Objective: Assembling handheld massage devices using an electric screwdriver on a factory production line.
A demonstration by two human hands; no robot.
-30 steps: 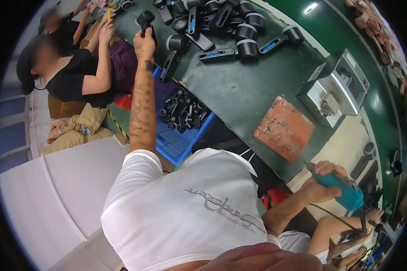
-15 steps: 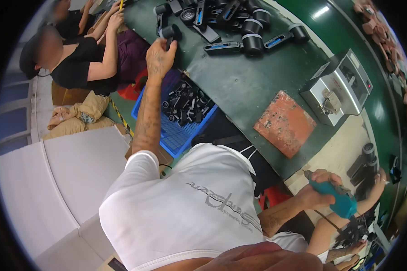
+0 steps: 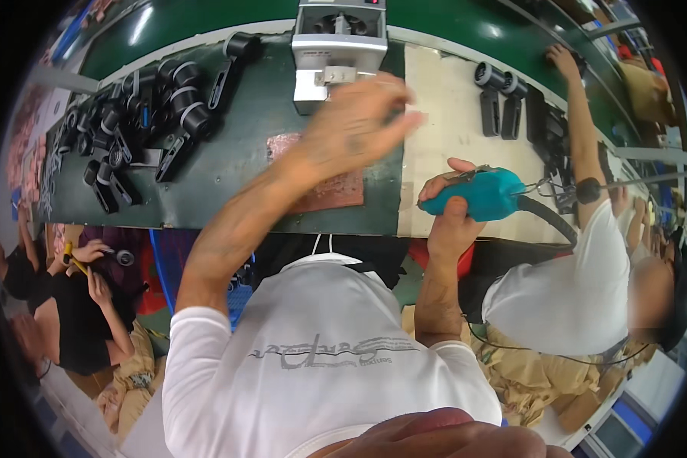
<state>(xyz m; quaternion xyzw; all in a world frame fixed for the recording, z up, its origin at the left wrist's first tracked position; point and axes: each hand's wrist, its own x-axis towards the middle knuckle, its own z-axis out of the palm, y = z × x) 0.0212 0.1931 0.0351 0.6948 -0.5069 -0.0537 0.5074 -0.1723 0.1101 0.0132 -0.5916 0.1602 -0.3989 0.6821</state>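
My left hand (image 3: 355, 126) is slightly blurred over the front of a silver benchtop machine (image 3: 336, 53). Its thumb and fingers are spread apart, and I see nothing held in them. Below that hand, partly covered by my forearm, lies a worn reddish square pad (image 3: 332, 195). To the right, my right hand (image 3: 454, 210) is wrapped round a teal electric screwdriver (image 3: 485, 192), whose thick dark cord runs off toward the right. The screwdriver is tilted nearly level, with its front end toward the pad.
Several black handheld units with round heads (image 3: 191, 114) are heaped on the dark green table (image 3: 244, 179) at left. More black units (image 3: 500, 95) stand on the beige board (image 3: 439, 114) at right. A blue crate (image 3: 240, 298) sits below the table edge. Co-workers are on both sides.
My view has swung to the right. My left hand has left the black units and come across to the silver machine. The screwdriver stays in my right hand, nearer the middle now.
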